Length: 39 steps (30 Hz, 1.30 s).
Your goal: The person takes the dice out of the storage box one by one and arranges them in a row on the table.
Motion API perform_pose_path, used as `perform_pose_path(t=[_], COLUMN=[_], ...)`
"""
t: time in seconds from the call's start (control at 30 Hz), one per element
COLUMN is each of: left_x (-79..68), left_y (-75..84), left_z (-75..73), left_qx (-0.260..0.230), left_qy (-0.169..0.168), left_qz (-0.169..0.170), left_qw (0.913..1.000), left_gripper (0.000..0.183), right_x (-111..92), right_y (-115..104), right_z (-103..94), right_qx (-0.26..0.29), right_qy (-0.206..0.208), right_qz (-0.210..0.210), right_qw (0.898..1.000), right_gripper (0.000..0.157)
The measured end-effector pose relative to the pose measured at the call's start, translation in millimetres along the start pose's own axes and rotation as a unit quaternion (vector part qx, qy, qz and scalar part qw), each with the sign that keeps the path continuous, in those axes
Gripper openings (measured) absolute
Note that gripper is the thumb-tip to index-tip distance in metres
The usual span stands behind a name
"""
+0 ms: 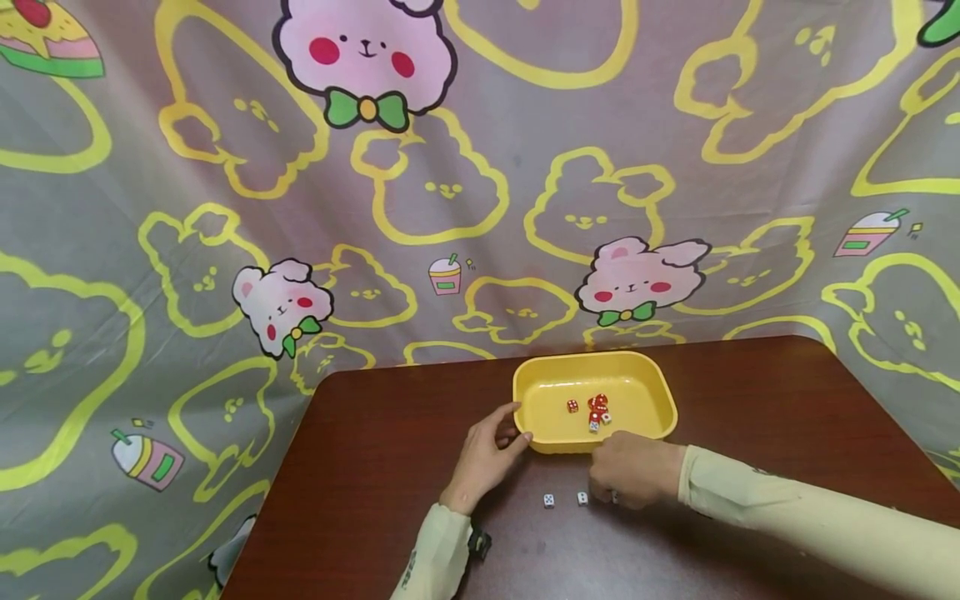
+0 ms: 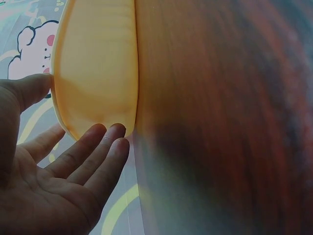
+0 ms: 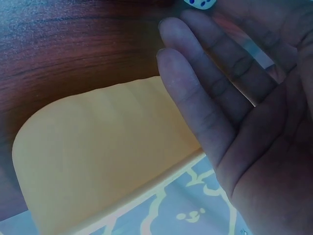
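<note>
My left hand (image 1: 486, 457) rests at the left end of a yellow tray (image 1: 650, 379). Its thumb touches the front corner and its fairly straight fingers (image 2: 93, 142) lie against the end wall. In front of the tray my right hand (image 1: 637, 469) pinches a white die (image 3: 199, 4) low over the table; in the head view the hand mostly covers it. To its left, a white die with dark pips (image 1: 582, 498) and another white die (image 1: 549, 501) sit in a row. Inside the tray are several red dice (image 1: 573, 406) and two white dice (image 1: 594, 426).
The dark brown wooden table (image 1: 390, 467) carries the tray near its back edge. Behind and beside the table hangs a grey cloth (image 1: 517, 167) with yellow outlines and cartoon animals. A black band (image 1: 480, 543) is on the left wrist.
</note>
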<state>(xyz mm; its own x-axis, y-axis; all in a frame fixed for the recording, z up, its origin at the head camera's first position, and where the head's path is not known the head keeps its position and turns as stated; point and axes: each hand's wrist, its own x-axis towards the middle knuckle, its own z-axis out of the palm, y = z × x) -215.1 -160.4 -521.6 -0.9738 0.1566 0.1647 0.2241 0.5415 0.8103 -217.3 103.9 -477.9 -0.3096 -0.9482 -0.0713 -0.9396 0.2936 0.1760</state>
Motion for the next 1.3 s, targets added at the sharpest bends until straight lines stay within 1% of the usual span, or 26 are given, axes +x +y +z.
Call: perform_pose_path(t=[0.23,0.4,0.47,0.7,0.93,1.13,1.23,1.3], left_x=[-1.0,0.1,0.7,1.1,0.5,0.4,0.0,-0.5], left_y=[1.1,0.1,-0.2,-0.1,1.0,1.1,0.4,0.4], left_z=[-0.7,-0.9,-0.9,-0.6,-0.7,-0.9,-0.4,-0.3], left_qx=[-0.004,-0.001,0.0,0.0,0.003,0.002,-0.002,-0.004], left_qy=[-0.002,-0.001,0.0,0.001,0.0,0.0,-0.001,-0.001], left_qz=[-0.002,0.004,0.006,0.005,0.003,0.002,0.002,0.003], left_qw=[1.0,1.0,1.0,1.0,1.0,1.0,1.0,1.0], left_gripper=[0.054,0.054,0.054,0.053,0.053,0.053,0.053,0.053], right_x=[0,1,2,2,2,1,0,0], right_y=[0,3,4,7,12,20,24,27], right_z=[-8.2,-14.7,-17.0,-23.2,-30.7,-44.7,-50.6,-53.2], right_qx=[0.002,0.017,0.022,0.003,0.03,0.063,0.063,0.057], right_qy=[-0.005,-0.025,-0.027,0.004,0.006,-0.002,0.009,0.009], right_qz=[0.012,0.028,0.032,0.012,0.023,0.032,0.031,0.032], right_qw=[1.0,0.999,0.999,1.0,0.999,0.997,0.997,0.998], right_gripper=[0.035,0.03,0.03,0.032,0.033,0.031,0.029,0.025])
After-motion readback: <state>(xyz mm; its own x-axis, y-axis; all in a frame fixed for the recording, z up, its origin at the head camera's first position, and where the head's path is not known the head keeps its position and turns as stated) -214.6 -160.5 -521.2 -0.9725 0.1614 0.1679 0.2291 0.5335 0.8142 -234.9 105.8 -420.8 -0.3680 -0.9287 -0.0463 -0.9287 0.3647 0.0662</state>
